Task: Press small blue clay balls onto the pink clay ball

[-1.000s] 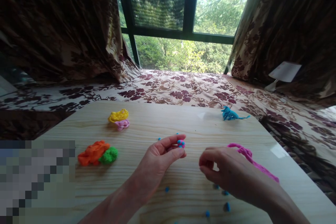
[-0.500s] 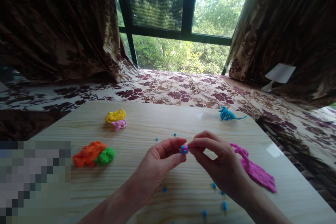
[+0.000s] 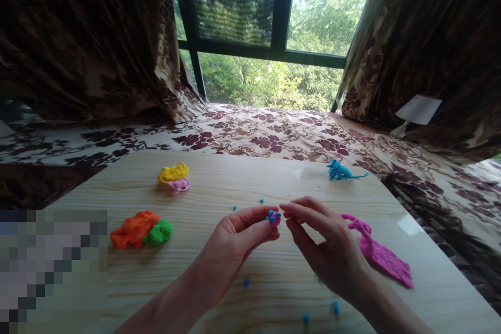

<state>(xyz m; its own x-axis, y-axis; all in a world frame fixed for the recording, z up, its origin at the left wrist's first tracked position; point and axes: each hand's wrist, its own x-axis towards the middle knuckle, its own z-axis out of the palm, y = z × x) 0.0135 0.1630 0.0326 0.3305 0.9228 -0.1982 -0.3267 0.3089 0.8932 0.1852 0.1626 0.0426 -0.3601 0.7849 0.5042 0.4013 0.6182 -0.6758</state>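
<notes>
My left hand (image 3: 238,242) pinches a small pink clay ball with blue dots (image 3: 273,217) between thumb and fingertips, held just above the wooden table (image 3: 235,292). My right hand (image 3: 324,245) hovers right beside the ball, fingers loosely extended and slightly apart, fingertips nearly touching it; nothing shows in them. A flat pink clay piece (image 3: 381,255) lies just right of my right hand. Several tiny blue clay balls (image 3: 335,307) are scattered on the table near my wrists.
An orange clay lump (image 3: 133,228) and a green one (image 3: 158,232) lie at left. Yellow clay (image 3: 173,172) on a pale pink lump (image 3: 179,186) sits farther back. A blue clay figure (image 3: 340,170) stands at the table's far right. Patterned fabric and curtains surround the table.
My right hand came from the table at right up to the ball, touched it with pinched fingertips, and now its fingers have loosened beside it. The left hand kept holding the ball.
</notes>
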